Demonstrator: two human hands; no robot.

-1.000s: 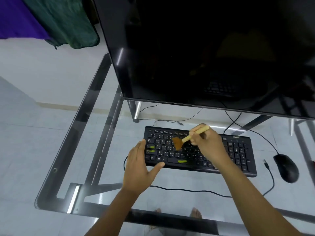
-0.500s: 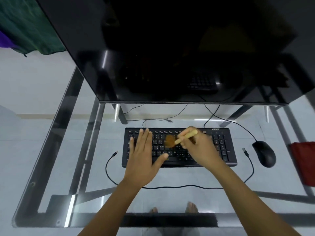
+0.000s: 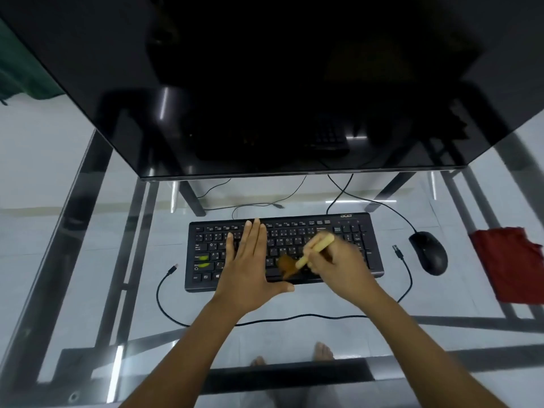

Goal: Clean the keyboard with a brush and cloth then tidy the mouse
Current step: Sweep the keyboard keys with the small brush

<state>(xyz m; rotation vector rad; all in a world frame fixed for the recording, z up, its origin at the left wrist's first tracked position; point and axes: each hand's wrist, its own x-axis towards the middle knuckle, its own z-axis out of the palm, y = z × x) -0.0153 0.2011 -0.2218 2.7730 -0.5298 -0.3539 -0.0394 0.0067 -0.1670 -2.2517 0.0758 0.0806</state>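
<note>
A black keyboard [image 3: 347, 231] lies on the glass desk [image 3: 88, 260], under the monitor's lower edge. My left hand [image 3: 250, 266] rests flat on its left-middle keys, fingers spread, holding nothing. My right hand [image 3: 338, 266] grips a small brush [image 3: 312, 251] by its pale wooden handle; the brown bristles touch the keys near the keyboard's front middle. The brush and hand are blurred. A black mouse [image 3: 429, 253] sits to the right of the keyboard. Further right lies a red cloth [image 3: 506, 263], cut off by the frame edge.
A large dark monitor [image 3: 265, 83] overhangs the back of the desk. Loose black cables [image 3: 164, 298] loop in front of and behind the keyboard, with plug ends beside each end of it. Two green marks show on left keys. Bare feet show through the glass.
My left hand slid from beside the keyboard's left end up onto its keys. The brush moved down toward the front rows. My head turned right, bringing the red cloth into view.
</note>
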